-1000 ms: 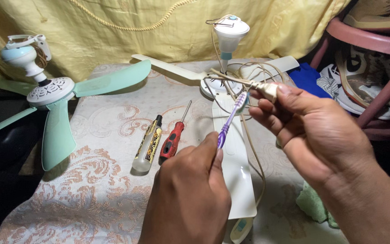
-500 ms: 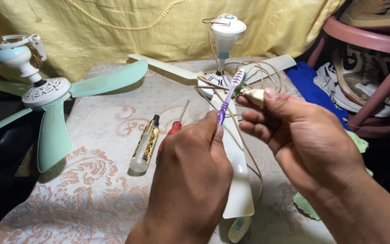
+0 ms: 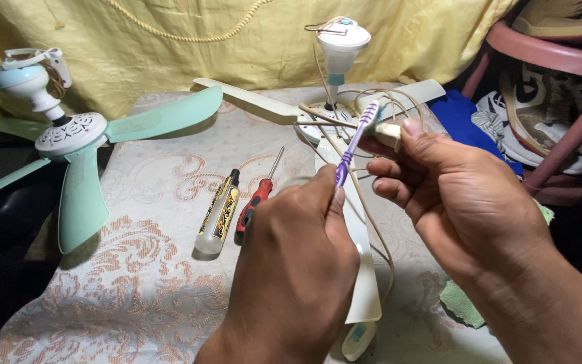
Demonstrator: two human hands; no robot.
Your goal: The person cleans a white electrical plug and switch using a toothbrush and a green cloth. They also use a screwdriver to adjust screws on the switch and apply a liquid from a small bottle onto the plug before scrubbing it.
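Above the cloth-covered table (image 3: 170,296), centre frame, person's left hand (image 3: 291,269) pinches a purple plastic toothbrush (image 3: 353,145) by its handle, bristle end angled up against a small cream plastic plug (image 3: 389,133), w/ thin cord looping down. Right hand (image 3: 459,195) fingers closed around the plug, holding it up so the brush reaches it. Cream-bladed small fan (image 3: 335,67) lies behind; mint-green fan (image 3: 69,135) at left. Clear glass bottle (image 3: 218,212) & red-handled screwdriver (image 3: 257,195) lie side by side on the patterned, textured fabric.

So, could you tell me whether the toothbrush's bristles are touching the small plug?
Touching: the head view shows the toothbrush bristles pressed against the small plug.
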